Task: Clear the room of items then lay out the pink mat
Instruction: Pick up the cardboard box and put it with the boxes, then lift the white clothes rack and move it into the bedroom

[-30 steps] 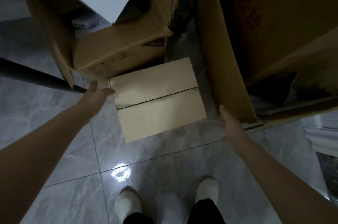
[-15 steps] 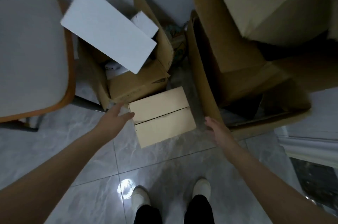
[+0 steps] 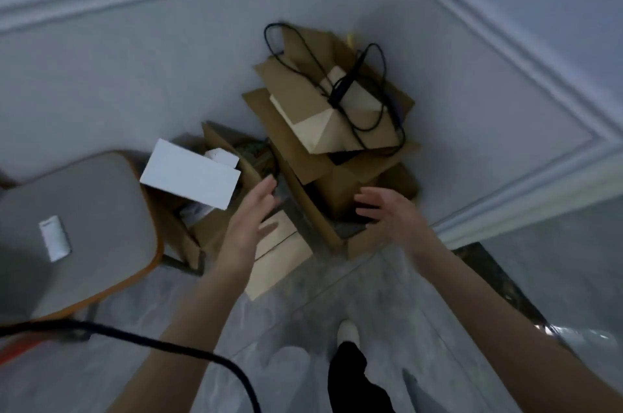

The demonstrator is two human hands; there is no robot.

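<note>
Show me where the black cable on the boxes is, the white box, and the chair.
black cable (image 3: 362, 129): head view, loop lying on the top box.
white box (image 3: 188, 178): head view, middle of its top face.
chair (image 3: 84, 210): head view, bare grey seat.

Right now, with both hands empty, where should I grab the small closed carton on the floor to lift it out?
Grip the small closed carton by its two opposite side edges, left hand on its left, right hand on its right, coming from above. It lies flat on the tiles with its top shut. The tall cardboard stack crowds its far right side, so that gap looks tight.
</note>
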